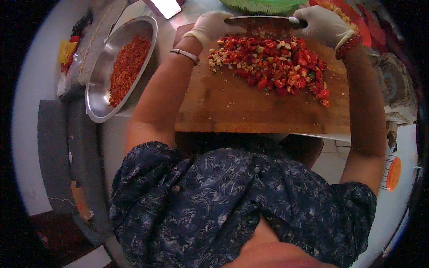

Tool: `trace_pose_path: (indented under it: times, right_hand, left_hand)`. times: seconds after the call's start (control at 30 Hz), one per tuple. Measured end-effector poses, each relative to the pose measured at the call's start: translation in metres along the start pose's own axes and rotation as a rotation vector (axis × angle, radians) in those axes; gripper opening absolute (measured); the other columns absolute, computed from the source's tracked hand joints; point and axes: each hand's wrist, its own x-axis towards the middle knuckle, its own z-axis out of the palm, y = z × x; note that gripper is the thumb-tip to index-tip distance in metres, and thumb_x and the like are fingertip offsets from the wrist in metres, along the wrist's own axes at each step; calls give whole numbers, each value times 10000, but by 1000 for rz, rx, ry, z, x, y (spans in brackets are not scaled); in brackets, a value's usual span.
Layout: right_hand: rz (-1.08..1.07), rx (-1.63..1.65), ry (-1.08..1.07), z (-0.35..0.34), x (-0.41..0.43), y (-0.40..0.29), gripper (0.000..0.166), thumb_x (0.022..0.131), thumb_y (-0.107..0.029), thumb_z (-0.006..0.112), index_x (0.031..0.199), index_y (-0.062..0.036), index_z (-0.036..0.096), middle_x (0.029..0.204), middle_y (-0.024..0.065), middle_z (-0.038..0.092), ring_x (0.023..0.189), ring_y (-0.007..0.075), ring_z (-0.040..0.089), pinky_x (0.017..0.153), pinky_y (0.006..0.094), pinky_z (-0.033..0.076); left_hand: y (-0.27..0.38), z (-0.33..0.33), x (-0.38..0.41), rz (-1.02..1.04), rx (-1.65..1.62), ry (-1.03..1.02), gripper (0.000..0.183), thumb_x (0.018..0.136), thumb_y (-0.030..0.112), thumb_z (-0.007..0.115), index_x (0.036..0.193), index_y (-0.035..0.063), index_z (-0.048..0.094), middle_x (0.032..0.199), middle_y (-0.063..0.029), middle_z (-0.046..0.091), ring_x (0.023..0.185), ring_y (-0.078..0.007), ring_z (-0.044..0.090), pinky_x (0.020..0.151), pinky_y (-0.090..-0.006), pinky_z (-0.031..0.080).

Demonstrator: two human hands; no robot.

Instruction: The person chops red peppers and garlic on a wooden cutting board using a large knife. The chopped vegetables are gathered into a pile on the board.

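A broad-bladed knife lies crosswise over the far part of a wooden cutting board. My right hand, in a whitish glove, is closed on its handle. My left hand, gloved too, holds the other end of the blade. Nearer to me than the knife, a heap of chopped red chilli peppers is spread on the board, with pale chopped pieces, perhaps garlic, mixed in and gathered at its left. The blade's lower edge is partly hidden by the heap.
Left of the board stands an oval steel basin with a finely chopped red mass. A green plastic basket is beyond the knife. A red tray with pale pieces stands at the far right, and a bright-screened device at the far left.
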Motion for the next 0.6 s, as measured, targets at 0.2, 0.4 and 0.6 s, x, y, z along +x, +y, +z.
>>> trace_pose_path:
  times: [0.2,0.4,0.6]
  right_hand:
    - [107,135,-108,54,-34,11,249,809,-310,621,843,-75,546,715,171,570,705,368,564,607,413,435]
    - [207,191,-63,69,-42,20,228,800,-282,646,876,-82,569,731,155,579,676,345,552,622,382,443]
    - [34,216,54,32,-24,18,284,783,-298,663,872,-39,588,720,147,603,668,298,589,631,367,457]
  left_hand:
    - [25,33,-21,146,206,109,486,702,589,634,792,112,660,724,-110,627,719,-302,614,648,-381,480]
    - [29,32,-16,201,254,126,497,717,595,614,745,99,636,703,-108,617,699,-301,610,620,-399,474]
    - [23,-1,-10,29,178,40,553,690,629,615,899,123,694,848,-105,662,812,-282,632,725,-376,495]
